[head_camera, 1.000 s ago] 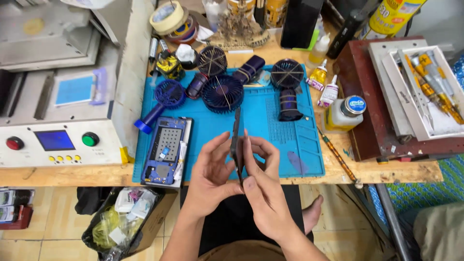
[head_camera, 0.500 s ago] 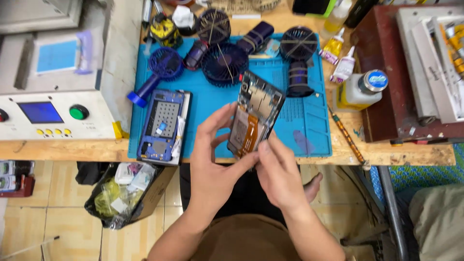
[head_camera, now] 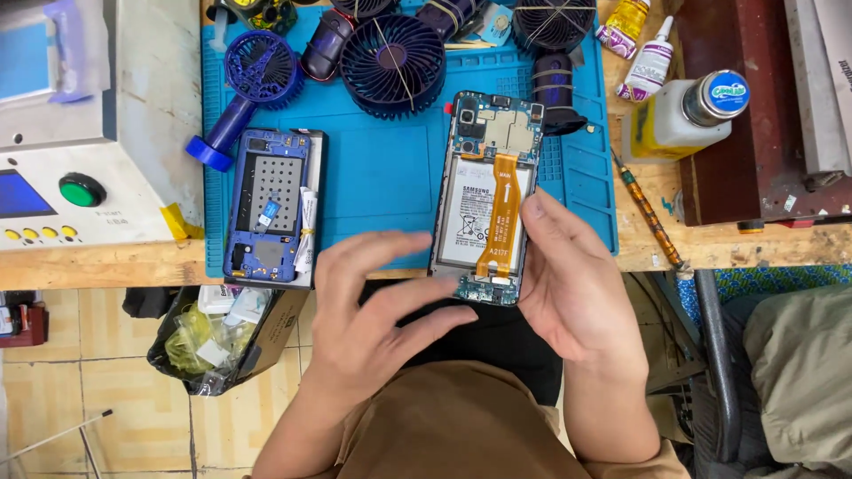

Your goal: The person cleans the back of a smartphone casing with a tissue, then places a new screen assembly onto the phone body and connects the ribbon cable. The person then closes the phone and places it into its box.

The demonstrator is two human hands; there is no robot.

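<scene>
Left to right: a blue phone frame (head_camera: 271, 206) lies on the blue work mat (head_camera: 382, 191), at nine o'clock from the opened phone (head_camera: 486, 197). The left hand (head_camera: 377, 315), fingers spread, touches the phone's lower left edge. The right hand (head_camera: 572, 284) cradles it at four o'clock, thumb pressed on the battery's right side. Step in hand, by appearance: inspecting the exposed interior. A steady grip seems needed.

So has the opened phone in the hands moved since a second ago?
Yes. The opened phone was held edge-on above the blue mat; now it faces up, its top end over the mat near the fans.
</scene>
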